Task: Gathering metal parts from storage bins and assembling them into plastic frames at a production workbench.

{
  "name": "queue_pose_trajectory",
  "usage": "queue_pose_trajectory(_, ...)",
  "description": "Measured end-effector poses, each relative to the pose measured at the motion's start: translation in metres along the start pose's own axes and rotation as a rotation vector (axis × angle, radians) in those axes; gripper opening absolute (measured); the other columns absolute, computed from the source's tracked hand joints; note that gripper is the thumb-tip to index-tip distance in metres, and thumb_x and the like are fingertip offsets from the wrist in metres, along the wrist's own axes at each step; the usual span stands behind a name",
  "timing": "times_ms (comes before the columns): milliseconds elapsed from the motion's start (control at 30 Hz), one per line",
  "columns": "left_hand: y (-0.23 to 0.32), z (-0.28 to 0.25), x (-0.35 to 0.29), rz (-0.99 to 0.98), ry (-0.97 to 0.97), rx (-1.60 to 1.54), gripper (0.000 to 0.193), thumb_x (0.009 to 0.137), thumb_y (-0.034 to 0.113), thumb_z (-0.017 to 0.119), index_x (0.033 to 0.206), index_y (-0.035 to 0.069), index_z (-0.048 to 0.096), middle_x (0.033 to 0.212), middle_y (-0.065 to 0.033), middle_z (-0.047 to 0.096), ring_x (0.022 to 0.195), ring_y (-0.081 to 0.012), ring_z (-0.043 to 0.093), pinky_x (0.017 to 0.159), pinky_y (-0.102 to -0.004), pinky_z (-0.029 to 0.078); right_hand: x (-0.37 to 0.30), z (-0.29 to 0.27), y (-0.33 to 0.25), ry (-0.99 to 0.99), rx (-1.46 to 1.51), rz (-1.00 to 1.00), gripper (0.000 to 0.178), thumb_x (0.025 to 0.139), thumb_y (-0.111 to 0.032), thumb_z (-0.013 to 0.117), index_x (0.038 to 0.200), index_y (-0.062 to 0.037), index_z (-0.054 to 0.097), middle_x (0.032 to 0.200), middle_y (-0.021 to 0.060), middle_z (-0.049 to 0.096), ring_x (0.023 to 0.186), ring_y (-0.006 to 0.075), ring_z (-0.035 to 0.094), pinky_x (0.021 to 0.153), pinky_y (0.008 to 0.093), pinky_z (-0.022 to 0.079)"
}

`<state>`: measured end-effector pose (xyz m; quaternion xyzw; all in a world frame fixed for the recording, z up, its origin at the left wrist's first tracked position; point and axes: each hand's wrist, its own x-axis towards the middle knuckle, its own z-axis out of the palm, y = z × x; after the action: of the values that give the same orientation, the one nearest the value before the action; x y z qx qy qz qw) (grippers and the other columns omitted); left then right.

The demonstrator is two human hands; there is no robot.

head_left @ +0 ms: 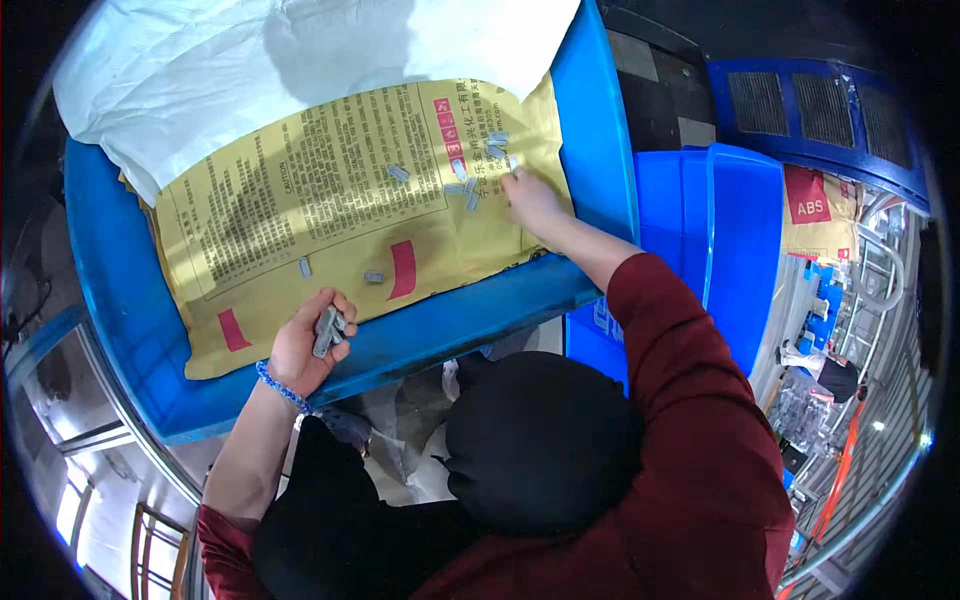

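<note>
My left hand (298,348) is turned palm up near the front rim, its fingers curled around several small grey plastic parts (328,332). Farther off to the right, my right hand (535,207) is low over the yellow printed sack (330,235), fingertips pinched at one small pale grey part (513,163). Close to those fingertips lie more such parts (470,192), some overlapping, and a little group (497,145) just beyond. Single parts rest farther left on the sack: one near its middle (398,173), two (305,267) (374,277) near my left hand.
The sack lies in a large blue tray (610,130) with raised walls. A white sheet (200,70) covers its far side. To the right stand blue bins (745,230) and another printed sack (820,215). A person (840,378) is in the distance at right.
</note>
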<state>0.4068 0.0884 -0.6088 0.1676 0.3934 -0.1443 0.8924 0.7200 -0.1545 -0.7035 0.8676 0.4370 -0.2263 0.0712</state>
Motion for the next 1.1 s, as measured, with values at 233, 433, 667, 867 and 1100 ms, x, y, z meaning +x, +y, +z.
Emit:
queue_pose_trajectory(233,0.000,-0.006,0.000,0.015,-0.052,-0.039,0.022,0.095,0.031,0.046,0.091,0.011,0.055,0.074,0.0011,0.053,0.071,-0.0105,0.056,0.051,-0.0194,0.048,0.003,0.032,0.018,0.000,-0.059,-0.049,0.026,0.072,-0.008,0.062,0.096,-0.0027,0.053,0.101,0.0192,0.056,0.083,0.0374,0.060,0.070,0.0432,0.050)
queue_pose_trajectory(433,0.003,0.012,0.006,0.028,0.058,-0.124,0.029,0.097,0.031,0.040,0.107,0.006,0.053,0.089,-0.0054,0.058,0.082,-0.0180,0.060,0.061,-0.0243,0.055,0.012,-0.026,-0.074,-0.094,1.163,-0.082,0.017,0.078,-0.012,0.070,0.091,-0.0039,0.062,0.085,0.0056,0.065,0.081,0.0135,0.063,0.069,0.0244,0.049)
queue_pose_trajectory(667,0.003,0.017,-0.002,0.012,0.092,-0.121,0.029,0.098,0.031,0.040,0.108,0.008,0.054,0.094,-0.0048,0.059,0.087,-0.0159,0.061,0.067,-0.0273,0.057,-0.001,-0.073,-0.158,0.046,1.130,-0.361,0.018,0.083,-0.016,0.067,0.099,-0.0095,0.065,0.086,0.0019,0.063,0.076,0.0111,0.060,0.068,0.0260,0.049)
queue_pose_trajectory(867,0.000,0.001,0.006,0.008,0.026,-0.130,0.023,0.098,0.028,0.040,0.099,0.009,0.053,0.088,-0.0044,0.056,0.076,-0.0146,0.058,0.050,-0.0209,0.054,0.053,0.003,0.010,0.664,0.302,0.013,0.022,0.074,-0.002,0.061,0.094,-0.0102,0.067,0.094,0.0087,0.062,0.081,0.0237,0.063,0.071,0.0336,0.052)
queue_pose_trajectory(1100,0.001,0.001,0.005,0.015,0.029,-0.035,0.021,0.096,0.027,0.045,0.100,0.009,0.055,0.087,-0.0022,0.057,0.077,-0.0106,0.059,0.053,-0.0199,0.052,0.060,0.031,0.033,0.673,0.158,-0.085,0.018,0.074,-0.004,0.063,0.089,-0.0117,0.067,0.093,0.0072,0.062,0.081,0.0270,0.062,0.070,0.0362,0.052)
